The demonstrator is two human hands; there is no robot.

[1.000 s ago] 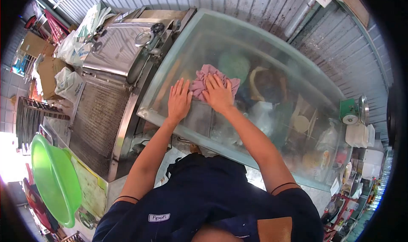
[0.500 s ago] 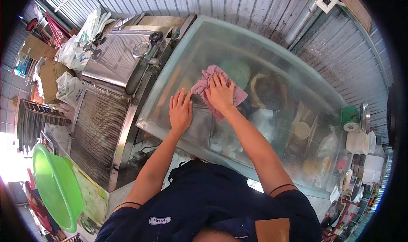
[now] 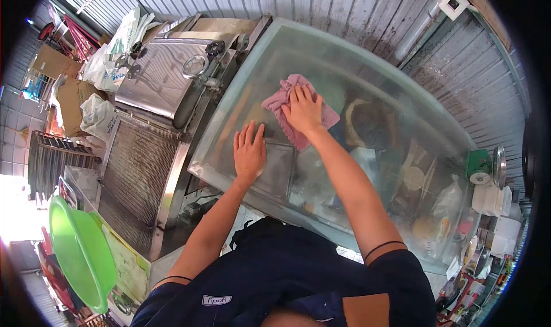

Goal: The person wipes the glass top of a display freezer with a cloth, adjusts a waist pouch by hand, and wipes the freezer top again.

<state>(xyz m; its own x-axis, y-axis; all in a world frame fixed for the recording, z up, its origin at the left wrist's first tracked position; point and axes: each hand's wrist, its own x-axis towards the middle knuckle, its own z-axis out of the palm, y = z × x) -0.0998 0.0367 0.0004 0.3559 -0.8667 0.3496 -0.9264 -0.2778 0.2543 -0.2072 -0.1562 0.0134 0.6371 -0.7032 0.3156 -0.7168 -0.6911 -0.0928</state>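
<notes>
A pink cloth (image 3: 330, 117) lies bunched on the cloudy glass top (image 3: 379, 80) of a large case. My right hand (image 3: 303, 110) presses down on the cloth, fingers together over its folds, and holds it against the glass. To the left of the cloth, my left hand (image 3: 250, 152) rests flat on the glass with its fingers stretched out, holding nothing. Through the glass, below the hands, a rectangular tray (image 3: 272, 169) and a round bowl-like thing (image 3: 367, 126) show dimly.
At the left stands a metal machine (image 3: 160, 74) with a ridged mesh bed (image 3: 138, 166). A green basin (image 3: 80, 252) leans at lower left. A green scale (image 3: 479, 165) and stacked white boxes (image 3: 492, 199) are at the right end. Corrugated wall (image 3: 321, 5) runs behind the case.
My right hand has slid the cloth a little toward the far side of the glass. My left hand stays flat in about the same place. The view has shifted slightly.
</notes>
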